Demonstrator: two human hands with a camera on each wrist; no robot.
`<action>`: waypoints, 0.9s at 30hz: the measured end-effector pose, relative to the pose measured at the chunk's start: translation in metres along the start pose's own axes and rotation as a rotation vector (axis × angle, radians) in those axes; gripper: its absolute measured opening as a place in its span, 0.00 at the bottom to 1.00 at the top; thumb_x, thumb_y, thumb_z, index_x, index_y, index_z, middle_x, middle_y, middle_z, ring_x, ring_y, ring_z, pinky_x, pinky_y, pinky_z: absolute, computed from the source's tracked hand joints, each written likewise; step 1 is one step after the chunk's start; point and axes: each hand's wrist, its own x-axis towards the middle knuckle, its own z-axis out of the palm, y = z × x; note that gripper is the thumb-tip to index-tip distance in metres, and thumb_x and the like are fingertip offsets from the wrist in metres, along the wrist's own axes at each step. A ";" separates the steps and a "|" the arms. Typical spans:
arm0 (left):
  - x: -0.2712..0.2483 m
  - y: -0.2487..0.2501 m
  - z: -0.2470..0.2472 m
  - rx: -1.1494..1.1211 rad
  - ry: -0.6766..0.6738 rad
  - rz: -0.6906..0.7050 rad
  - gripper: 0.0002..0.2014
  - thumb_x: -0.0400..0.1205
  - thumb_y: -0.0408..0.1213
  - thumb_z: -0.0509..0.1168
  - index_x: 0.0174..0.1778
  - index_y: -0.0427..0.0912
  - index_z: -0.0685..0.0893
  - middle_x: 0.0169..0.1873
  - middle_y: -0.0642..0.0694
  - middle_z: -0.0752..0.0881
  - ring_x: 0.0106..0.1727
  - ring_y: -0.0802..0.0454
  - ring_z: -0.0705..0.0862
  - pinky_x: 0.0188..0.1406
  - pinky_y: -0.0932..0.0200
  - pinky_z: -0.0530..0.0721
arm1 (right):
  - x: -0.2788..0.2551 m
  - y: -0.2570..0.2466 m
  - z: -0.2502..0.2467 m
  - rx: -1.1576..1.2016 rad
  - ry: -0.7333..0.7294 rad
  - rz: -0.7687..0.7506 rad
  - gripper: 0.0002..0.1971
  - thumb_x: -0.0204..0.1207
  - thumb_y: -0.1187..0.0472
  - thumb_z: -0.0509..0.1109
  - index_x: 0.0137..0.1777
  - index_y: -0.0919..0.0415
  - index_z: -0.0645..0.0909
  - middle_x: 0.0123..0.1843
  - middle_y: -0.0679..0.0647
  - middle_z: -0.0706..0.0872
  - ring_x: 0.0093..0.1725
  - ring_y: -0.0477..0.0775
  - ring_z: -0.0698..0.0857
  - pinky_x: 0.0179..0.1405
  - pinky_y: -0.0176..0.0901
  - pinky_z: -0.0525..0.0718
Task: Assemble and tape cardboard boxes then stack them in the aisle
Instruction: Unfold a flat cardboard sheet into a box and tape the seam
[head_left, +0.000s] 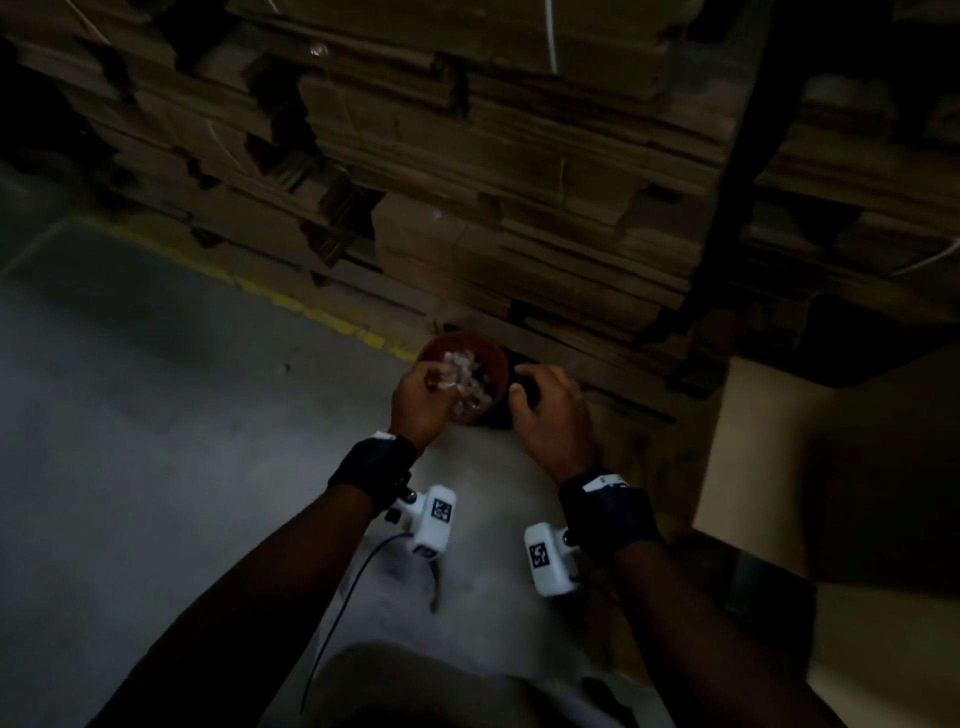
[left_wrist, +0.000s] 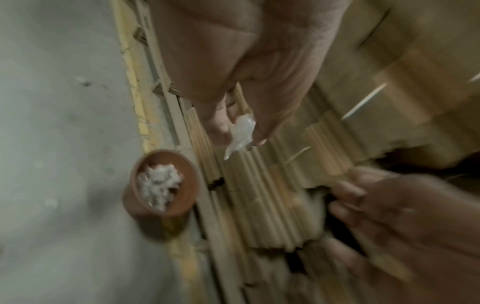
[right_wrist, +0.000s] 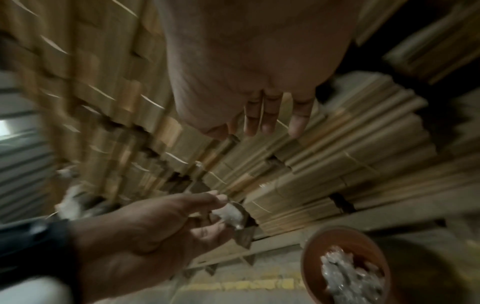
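Head view — left hand (head_left: 421, 397) pinches tape scrap (left_wrist: 240, 133).

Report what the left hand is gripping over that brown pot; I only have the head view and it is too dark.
Observer: The left wrist view shows the left hand pinching a crumpled clear scrap between thumb and fingertip.
Operator: Check what is in the pot.
Observer: The brown pot holds a heap of crumpled clear scraps much like the pinched one.
Operator: Confirm the right hand's grip.
Observer: In the right wrist view the right hand has its fingers straight, with nothing between them.
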 end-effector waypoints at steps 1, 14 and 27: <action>0.029 -0.011 0.000 0.034 -0.007 0.002 0.13 0.72 0.35 0.79 0.48 0.45 0.84 0.51 0.38 0.89 0.56 0.38 0.88 0.56 0.49 0.86 | 0.016 0.006 0.021 -0.002 -0.005 0.015 0.14 0.78 0.58 0.69 0.60 0.61 0.88 0.59 0.60 0.88 0.60 0.63 0.85 0.59 0.49 0.81; 0.217 -0.066 -0.017 0.151 -0.263 0.051 0.18 0.79 0.30 0.76 0.65 0.33 0.84 0.60 0.36 0.88 0.63 0.42 0.85 0.65 0.49 0.82 | 0.103 0.043 0.145 0.002 -0.005 0.148 0.19 0.75 0.55 0.66 0.61 0.63 0.89 0.58 0.63 0.90 0.60 0.66 0.86 0.60 0.52 0.83; 0.041 0.067 -0.041 0.004 -0.322 0.225 0.09 0.81 0.33 0.74 0.56 0.43 0.86 0.51 0.44 0.90 0.48 0.63 0.86 0.48 0.68 0.85 | 0.012 -0.054 -0.007 -0.051 0.151 0.127 0.24 0.80 0.47 0.65 0.68 0.62 0.84 0.65 0.60 0.88 0.66 0.64 0.84 0.66 0.55 0.82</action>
